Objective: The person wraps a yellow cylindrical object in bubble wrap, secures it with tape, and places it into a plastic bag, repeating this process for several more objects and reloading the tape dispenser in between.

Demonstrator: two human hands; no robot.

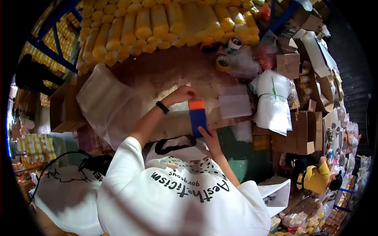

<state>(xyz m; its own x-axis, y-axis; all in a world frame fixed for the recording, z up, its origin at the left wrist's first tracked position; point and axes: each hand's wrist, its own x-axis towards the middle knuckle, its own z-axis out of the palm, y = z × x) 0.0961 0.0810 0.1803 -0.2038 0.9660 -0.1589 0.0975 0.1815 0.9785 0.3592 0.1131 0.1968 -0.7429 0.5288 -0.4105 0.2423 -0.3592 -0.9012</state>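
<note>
A narrow blue box with an orange end is held over the near edge of the table, just in front of my body. My right hand grips its lower, blue part from the right, with the thumb lying on the face. At the far end, my left hand has its fingers bent together beside the orange end; whether they pinch anything is too small to make out. A black band is around my left wrist.
A clear plastic sheet lies left on the brown table. Tape rolls and plastic bags sit at the back right, near a tied stack of clear bags. Yellow-wrapped packs line the back. A person in yellow is at right.
</note>
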